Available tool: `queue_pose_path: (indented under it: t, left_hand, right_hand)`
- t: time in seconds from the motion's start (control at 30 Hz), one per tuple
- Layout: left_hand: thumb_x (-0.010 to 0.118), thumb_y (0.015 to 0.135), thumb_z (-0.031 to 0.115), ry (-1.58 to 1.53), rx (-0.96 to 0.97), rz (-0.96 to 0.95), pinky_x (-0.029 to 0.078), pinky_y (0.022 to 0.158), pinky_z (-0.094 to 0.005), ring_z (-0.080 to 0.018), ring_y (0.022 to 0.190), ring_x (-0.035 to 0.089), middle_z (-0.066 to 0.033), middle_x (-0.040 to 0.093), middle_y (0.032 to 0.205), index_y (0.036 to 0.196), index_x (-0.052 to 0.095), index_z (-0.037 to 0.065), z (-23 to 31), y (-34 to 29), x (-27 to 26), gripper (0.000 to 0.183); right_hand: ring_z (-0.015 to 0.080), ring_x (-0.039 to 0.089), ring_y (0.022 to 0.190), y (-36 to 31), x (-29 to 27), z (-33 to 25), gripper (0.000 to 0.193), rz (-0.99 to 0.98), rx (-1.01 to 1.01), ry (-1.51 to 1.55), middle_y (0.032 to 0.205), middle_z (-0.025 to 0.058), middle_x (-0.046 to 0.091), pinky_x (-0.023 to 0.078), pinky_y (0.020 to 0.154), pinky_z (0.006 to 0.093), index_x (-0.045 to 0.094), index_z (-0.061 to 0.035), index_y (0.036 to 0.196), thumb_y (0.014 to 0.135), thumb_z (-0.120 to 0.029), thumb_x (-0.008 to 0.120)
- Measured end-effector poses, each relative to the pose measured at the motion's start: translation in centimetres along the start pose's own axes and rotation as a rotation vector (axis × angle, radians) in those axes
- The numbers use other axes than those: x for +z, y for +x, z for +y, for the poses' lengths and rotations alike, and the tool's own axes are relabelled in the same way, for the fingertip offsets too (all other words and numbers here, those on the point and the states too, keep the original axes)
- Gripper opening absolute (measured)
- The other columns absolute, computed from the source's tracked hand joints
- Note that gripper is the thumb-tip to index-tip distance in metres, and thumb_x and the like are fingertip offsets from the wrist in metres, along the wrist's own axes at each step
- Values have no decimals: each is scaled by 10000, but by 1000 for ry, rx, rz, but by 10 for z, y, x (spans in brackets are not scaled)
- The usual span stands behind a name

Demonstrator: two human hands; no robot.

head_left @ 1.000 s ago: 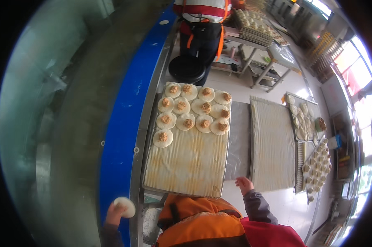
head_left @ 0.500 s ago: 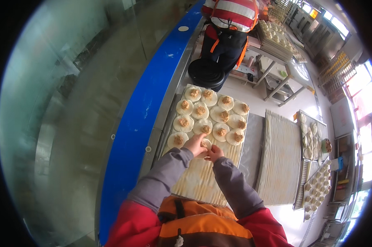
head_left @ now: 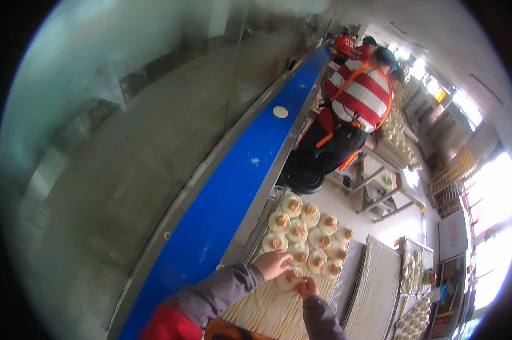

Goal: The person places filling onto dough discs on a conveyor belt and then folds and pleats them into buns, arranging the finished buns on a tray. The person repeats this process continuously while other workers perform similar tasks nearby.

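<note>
Dough round [head_left: 290,279], seemingly at placing step; left hand [head_left: 272,265], right hand [head_left: 308,288] at edges, grip unclear; next calls for light release

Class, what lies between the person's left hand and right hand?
In the head view, a pale dough round topped with brownish filling lies between the left hand and the right hand.

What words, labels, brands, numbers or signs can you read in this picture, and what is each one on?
No text can be read anywhere.
White panel at right: reddish marks, too blurred to read.
Blue belt: pale smudges, no lettering visible.
Filled dough round between the left hand and right hand: no lettering visible.
</note>
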State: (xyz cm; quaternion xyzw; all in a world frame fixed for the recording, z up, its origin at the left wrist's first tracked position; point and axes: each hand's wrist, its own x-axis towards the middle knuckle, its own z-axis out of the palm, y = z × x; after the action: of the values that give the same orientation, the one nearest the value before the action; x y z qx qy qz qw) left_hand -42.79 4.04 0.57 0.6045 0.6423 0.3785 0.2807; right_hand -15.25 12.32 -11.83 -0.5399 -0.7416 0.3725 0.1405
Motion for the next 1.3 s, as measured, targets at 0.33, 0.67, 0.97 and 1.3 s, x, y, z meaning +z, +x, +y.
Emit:
queue_pose_path:
  t: [0.33, 0.67, 0.97, 1.3]
  left_hand:
    - [658, 886, 130, -511, -99, 200, 530, 787, -285, -175, 893, 672, -87, 693, 953, 1046, 630, 25, -73, 20, -53, 194]
    - [661, 890, 145, -484, -209, 249, 513, 811, -287, -163, 973, 637, -74, 685, 1039, 1074, 627, 26, -135, 59, -87, 222]
    - [658, 896, 239, -551, -443, 315, 505, 577, -272, -125, 770, 652, -65, 683, 944, 1128, 591, 52, -202, 98, -110, 305]
    - [695, 831, 157, -407, -595, 736, 502, 886, -370, -265, 1036, 604, -181, 617, 1148, 1192, 549, 3, -290, 147, -110, 419]
  right_hand:
    - [122, 586, 528, 6, 12, 24, 167, 15, 79, 90, 657, 70, 635, 472, 482, 269, 588, -40, 1044, 888, -101, 582]
    - [126, 577, 518, -8, 10, -19, 147, 56, 35, 269, 641, 62, 618, 464, 483, 271, 590, -53, 1041, 914, -126, 582]
    - [200, 583, 922, 16, 29, 82, 412, -192, 91, 462, 1114, 153, 598, 466, 816, 308, 408, -34, 1356, 992, -216, 477]
    - [111, 589, 563, -13, 8, -18, 152, 131, 59, 78, 661, 45, 639, 478, 527, 278, 629, -87, 1010, 891, -181, 636]
